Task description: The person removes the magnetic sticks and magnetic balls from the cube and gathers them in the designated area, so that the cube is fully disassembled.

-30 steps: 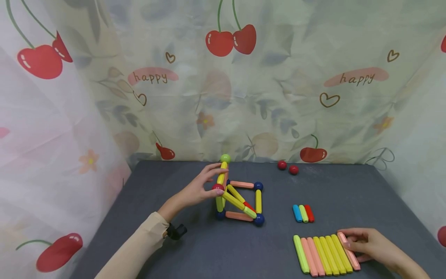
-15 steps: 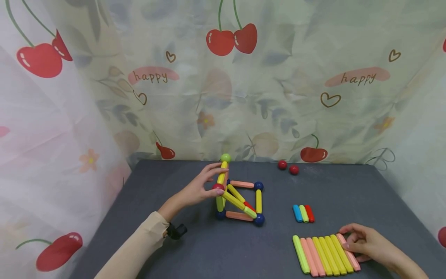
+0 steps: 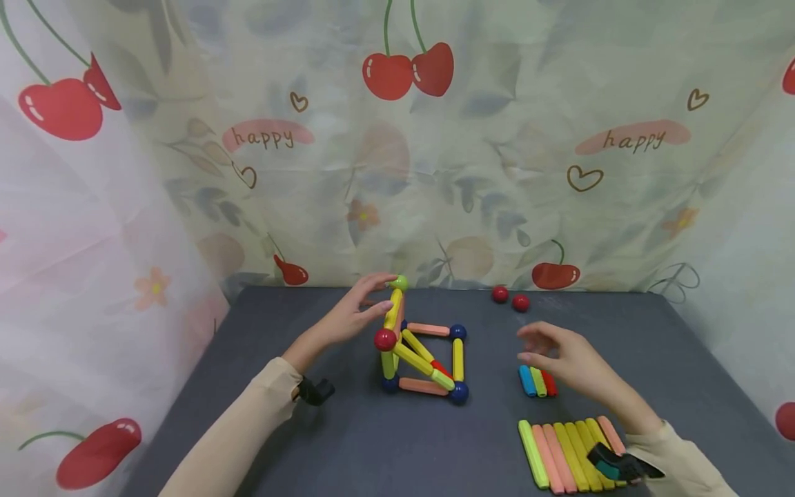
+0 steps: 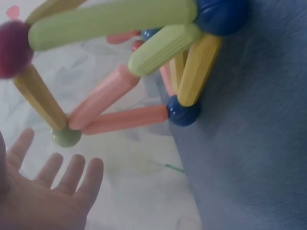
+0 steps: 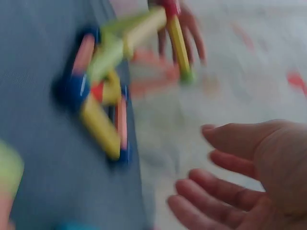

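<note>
On a dark grey table [image 3: 373, 442] we see a multicoloured, plastic-looking rod-and-ball frame [image 3: 414, 358], our left hand [image 3: 348, 314] just left of it, fingers spread, our right hand [image 3: 562, 352] rightward, fingers relaxed.

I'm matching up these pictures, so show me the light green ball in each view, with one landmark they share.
Head: green ball, just below the middle, by the left hand.
Left wrist: green ball, lower left.
Right wrist: green ball, upper half, right of centre, blurred.
Shared landmark: the yellow stick joining it to a red ball.
</note>
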Demonstrator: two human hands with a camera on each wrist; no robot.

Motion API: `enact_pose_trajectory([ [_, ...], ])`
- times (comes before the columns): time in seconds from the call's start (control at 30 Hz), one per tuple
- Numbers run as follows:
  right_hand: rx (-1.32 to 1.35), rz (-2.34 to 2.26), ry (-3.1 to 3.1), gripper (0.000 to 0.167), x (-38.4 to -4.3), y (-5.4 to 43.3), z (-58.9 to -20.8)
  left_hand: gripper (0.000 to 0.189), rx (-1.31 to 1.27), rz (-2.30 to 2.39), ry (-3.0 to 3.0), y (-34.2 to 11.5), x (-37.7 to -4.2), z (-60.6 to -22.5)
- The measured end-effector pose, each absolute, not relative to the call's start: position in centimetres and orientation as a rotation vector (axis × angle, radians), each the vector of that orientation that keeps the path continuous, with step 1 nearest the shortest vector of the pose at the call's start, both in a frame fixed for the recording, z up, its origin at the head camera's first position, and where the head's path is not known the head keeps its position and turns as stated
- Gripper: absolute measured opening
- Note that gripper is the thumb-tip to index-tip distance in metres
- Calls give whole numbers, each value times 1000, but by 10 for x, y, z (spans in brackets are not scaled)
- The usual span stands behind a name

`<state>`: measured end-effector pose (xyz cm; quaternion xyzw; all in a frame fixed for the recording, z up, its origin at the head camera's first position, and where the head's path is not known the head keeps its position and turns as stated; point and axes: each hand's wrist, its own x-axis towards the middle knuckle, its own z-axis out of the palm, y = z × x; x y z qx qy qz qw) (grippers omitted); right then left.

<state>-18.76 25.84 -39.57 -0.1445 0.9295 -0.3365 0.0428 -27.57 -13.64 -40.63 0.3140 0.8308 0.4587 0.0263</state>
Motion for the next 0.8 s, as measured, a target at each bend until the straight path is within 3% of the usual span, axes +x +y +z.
enact_pose_trajectory([
  [0.2,-956,-1060,2839,42,-204,150,-372,44,909,1423,2532,-131,-297,-397],
  [0.37,-1293,-827,2892,40,-204,86,-364,42,910,1401,2449,-124,-310,-400],
  [0.53,-1420,-631,2991,27,-205,63,-371,38,879,1437,2413,-120,-313,-404],
  [0.8,-1436,-614,2966,24,-200,72,-371,32,842,1450,2488,-129,-309,-405],
])
